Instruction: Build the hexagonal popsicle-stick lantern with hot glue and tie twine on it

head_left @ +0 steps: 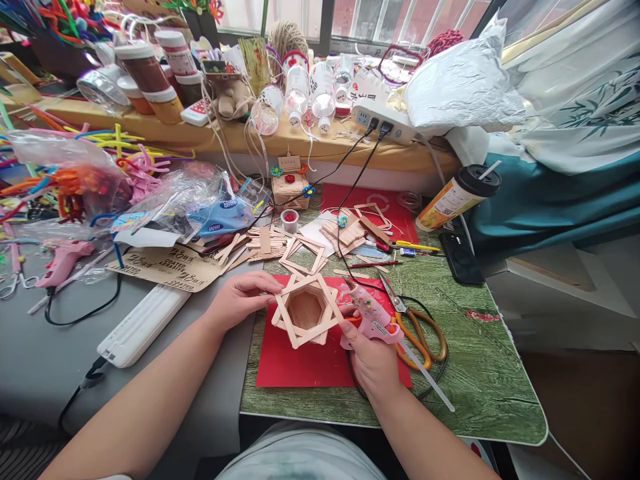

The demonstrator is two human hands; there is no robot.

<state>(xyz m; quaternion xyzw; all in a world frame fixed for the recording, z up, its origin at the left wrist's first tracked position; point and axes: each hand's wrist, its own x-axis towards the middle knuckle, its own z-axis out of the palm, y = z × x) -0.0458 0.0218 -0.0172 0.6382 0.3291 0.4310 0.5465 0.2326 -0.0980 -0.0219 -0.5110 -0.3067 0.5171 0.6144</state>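
Observation:
My left hand (245, 300) grips the left edge of a small star-shaped craft-stick box (295, 330), thumb and fingers pinching its rim. The box is built of stacked wooden sticks around a hollow many-sided middle, its open top facing me. My right hand (375, 363) is closed around a pink hot glue gun (373, 313), with the thumb close to the box's right edge. The gun's nozzle points up and away, and a clear glue stick (433, 380) sticks out of its back. Part of the right fingers is hidden. A red sheet (300, 370) lies beneath.
Large scissors (420, 333) lie right of the glue gun beside its black cord. Behind the box are a square stick frame (303, 255), loose sticks (265, 243) and a decorated stick box (290, 190). A drink cup (457, 197) and phone (461, 257) stand and lie at right.

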